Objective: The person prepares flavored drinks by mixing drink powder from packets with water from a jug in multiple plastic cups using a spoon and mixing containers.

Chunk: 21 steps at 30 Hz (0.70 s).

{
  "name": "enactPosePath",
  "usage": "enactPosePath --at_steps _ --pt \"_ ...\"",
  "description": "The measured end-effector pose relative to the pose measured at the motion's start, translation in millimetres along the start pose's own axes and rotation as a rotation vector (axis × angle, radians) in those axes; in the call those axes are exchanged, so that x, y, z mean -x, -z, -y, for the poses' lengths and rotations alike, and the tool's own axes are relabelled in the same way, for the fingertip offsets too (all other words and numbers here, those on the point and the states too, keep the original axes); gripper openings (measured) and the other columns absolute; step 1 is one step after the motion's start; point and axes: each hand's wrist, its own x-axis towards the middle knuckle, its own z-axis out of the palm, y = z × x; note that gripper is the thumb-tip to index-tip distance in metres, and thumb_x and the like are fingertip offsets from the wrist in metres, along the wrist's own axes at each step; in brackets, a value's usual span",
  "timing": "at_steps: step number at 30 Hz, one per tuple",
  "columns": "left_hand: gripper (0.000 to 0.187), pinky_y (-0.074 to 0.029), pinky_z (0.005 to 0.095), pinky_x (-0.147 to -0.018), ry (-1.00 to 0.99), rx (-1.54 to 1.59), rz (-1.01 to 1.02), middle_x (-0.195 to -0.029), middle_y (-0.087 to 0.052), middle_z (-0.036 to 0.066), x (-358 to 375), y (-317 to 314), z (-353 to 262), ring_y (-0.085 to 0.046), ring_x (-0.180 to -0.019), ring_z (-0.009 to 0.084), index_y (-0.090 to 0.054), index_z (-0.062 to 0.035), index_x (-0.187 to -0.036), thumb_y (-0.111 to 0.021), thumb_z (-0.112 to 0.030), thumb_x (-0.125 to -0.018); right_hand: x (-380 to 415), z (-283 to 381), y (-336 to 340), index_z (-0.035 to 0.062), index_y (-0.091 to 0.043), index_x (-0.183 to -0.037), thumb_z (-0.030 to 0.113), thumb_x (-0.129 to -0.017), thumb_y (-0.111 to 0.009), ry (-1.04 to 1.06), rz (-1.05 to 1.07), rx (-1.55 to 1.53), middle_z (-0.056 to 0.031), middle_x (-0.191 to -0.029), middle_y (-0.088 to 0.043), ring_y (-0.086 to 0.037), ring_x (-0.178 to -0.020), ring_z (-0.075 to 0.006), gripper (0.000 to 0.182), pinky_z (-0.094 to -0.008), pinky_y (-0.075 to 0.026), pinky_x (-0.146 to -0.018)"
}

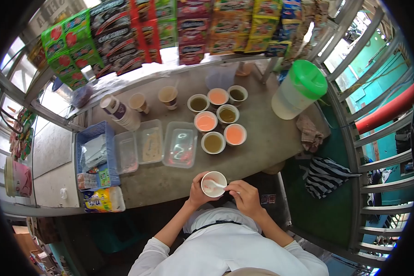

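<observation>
Close to my body, just off the front edge of the counter [257, 161], my left hand [198, 192] is wrapped round a white paper cup [209, 175]. Pinched in my right hand [244, 195] is the handle of a white spoon [217, 185], whose other end reaches into that cup. Some pinkish matter shows on the cup's inside. Beyond it several filled cups stand grouped, some with orange drink [205, 121], others with brownish-green drink [213, 143]. Left of them lie three clear plastic containers, the nearest being a tub [180, 158] with pink bits at its bottom.
A stack of cups [119, 112] and two separate cups stand at the back left. A blue basket [117, 158] holds packets. A jug with a green lid [303, 87] and a cloth [309, 132] are on the right. Sachet strips [193, 32] hang overhead; metal bars flank the right.
</observation>
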Motion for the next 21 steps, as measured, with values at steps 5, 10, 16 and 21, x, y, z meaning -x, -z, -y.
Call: enactPosePath --at_steps 5,10,16,21 --pt "0.097 -0.055 0.0381 -0.084 0.027 -0.043 0.031 -0.113 -0.061 0.017 -13 -85 -32 -0.066 -0.097 0.0309 -0.031 -0.0040 -0.126 -0.094 -0.024 -0.055 29 -27 74 0.0050 -0.068 -0.091 0.008 -0.086 -0.063 0.035 0.018 0.039 -0.0097 -0.087 -0.065 -0.064 -0.073 -0.0279 0.008 -0.0349 -0.052 -0.065" --pt "0.095 -0.055 0.0364 -0.085 0.134 0.004 0.018 -0.110 -0.062 0.016 -17 -162 -49 -0.067 -0.096 0.0291 -0.034 -0.0037 -0.126 -0.094 -0.021 -0.055 53 -63 139 0.0050 -0.059 -0.119 0.033 -0.082 -0.069 -0.122 0.082 0.154 -0.0117 -0.109 -0.060 -0.057 -0.100 -0.0301 0.048 -0.0403 -0.046 -0.086" --pt "0.096 -0.054 0.0358 -0.086 0.232 0.076 -0.158 -0.110 -0.063 0.015 -25 -217 -60 -0.067 -0.097 0.0265 -0.034 -0.0034 -0.128 -0.092 -0.018 -0.052 37 -131 197 0.0049 -0.010 -0.153 0.068 -0.068 -0.071 -0.260 -0.011 -0.056 -0.0162 -0.145 -0.031 -0.038 -0.121 -0.0284 0.122 -0.0356 -0.028 -0.106" --pt "0.095 -0.052 0.0380 -0.089 0.223 0.053 -0.102 -0.113 -0.060 0.015 -53 -210 -58 -0.064 -0.102 0.0277 -0.033 -0.0040 -0.130 -0.089 -0.016 -0.054 -69 -243 253 0.0042 -0.022 -0.151 0.053 -0.098 -0.043 -0.474 -0.510 -0.577 -0.0134 -0.157 -0.023 -0.023 -0.143 -0.0253 0.076 -0.0376 -0.020 -0.114"
